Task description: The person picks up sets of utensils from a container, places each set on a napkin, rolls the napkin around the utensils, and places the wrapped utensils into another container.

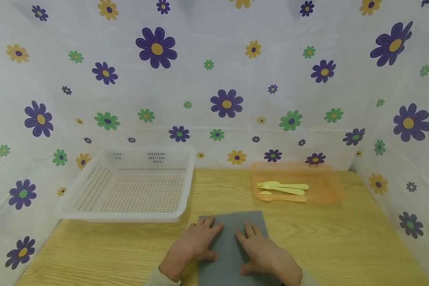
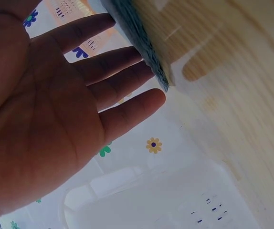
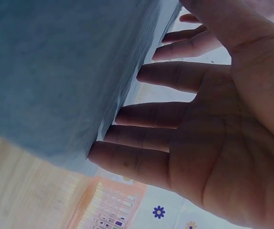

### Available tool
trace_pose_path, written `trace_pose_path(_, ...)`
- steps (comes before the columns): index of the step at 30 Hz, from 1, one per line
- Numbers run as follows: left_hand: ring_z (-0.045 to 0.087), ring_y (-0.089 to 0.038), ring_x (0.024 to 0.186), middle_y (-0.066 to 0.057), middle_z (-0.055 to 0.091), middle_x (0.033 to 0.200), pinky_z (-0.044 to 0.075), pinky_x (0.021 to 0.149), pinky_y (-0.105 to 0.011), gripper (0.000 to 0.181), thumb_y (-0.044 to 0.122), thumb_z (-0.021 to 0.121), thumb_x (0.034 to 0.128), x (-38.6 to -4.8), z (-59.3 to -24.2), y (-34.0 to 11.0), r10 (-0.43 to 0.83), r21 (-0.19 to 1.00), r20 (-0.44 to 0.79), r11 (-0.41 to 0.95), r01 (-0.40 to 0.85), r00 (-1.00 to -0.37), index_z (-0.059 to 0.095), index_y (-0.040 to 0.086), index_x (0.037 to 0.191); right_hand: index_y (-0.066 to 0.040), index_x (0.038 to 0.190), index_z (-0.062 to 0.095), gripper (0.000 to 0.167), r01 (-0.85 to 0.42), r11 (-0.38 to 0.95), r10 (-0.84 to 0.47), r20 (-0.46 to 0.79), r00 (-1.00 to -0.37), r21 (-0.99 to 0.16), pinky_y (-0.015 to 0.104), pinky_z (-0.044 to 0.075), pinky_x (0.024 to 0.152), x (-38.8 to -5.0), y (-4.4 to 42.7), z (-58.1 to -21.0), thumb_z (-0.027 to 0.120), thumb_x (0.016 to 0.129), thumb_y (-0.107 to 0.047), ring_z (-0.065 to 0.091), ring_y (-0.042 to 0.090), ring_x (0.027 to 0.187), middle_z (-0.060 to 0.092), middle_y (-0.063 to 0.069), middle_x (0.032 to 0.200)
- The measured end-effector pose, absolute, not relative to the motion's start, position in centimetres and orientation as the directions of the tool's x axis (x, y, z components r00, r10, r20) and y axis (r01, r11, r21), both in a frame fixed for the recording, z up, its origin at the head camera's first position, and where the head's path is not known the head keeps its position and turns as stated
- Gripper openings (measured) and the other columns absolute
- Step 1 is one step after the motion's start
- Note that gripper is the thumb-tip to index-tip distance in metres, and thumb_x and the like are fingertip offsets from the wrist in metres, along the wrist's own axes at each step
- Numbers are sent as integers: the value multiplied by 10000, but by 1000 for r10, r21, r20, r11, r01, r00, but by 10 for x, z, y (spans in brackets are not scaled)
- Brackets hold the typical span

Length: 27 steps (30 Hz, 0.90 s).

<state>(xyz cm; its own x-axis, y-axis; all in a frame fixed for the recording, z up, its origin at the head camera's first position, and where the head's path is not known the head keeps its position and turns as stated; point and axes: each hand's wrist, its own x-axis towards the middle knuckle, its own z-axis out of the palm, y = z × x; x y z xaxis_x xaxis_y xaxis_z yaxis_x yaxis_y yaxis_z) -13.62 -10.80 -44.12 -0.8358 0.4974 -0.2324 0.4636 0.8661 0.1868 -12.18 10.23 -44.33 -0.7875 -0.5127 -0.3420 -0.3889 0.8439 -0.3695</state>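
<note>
A grey cloth (image 1: pixel 232 234), rectangular and seemingly folded, lies flat on the wooden table in front of me. My left hand (image 1: pixel 196 242) rests on its left edge, fingers spread and pointing away from me. On the right part of the cloth, my right hand (image 1: pixel 262 252) presses down with extended fingertips. Stacked layers show along the edge of the cloth (image 2: pixel 144 45) in the left wrist view, where the fingertips touch it. The right wrist view has straight fingers (image 3: pixel 142 114) against the cloth (image 3: pixel 60 71). The cloth's near end is cut off by the head view.
A white perforated basket (image 1: pixel 186 190) stands at the back left of the table (image 1: pixel 343 242). At the back right, an orange basket (image 1: pixel 325 186) holds several pieces of yellow cutlery (image 1: pixel 289 186), one a fork. A flower-patterned sheet (image 1: pixel 200 83) surrounds the table at the back and sides.
</note>
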Motion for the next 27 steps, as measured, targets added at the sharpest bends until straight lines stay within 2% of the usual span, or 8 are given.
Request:
trace_pose_path(14, 408, -371, 1374, -195, 392, 1521, 424, 1017, -567, 817, 394, 863, 750, -136, -440, -108, 489, 194, -251, 871, 452, -835, 495, 135, 1432, -11, 1464, 447, 915, -397, 844, -514, -337, -789, -361, 569, 394, 1053, -121, 102, -444, 857, 744, -400, 264, 478, 1429, 278, 309, 1550)
trace_pose_path(21, 407, -337, 1387, -176, 412, 1513, 431, 1028, -542, 810, 398, 855, 758, -137, -440, -108, 532, 174, -229, 846, 504, -815, 503, 132, 1436, -19, 1456, 463, 904, -418, 844, -520, -320, -792, -336, 620, 372, 1048, -121, 102, -443, 852, 747, -425, 297, 476, 1414, 313, 304, 1535)
trace_pose_path(27, 378, -321, 1416, -164, 384, 1543, 418, 1045, -547, 778, 377, 835, 790, -137, -440, -109, 543, 198, -256, 839, 506, -800, 499, 147, 1452, -10, 1443, 478, 867, -432, 836, -532, -303, -791, -338, 647, 367, 1035, -118, 102, -443, 835, 771, -426, 310, 500, 1399, 324, 310, 1527)
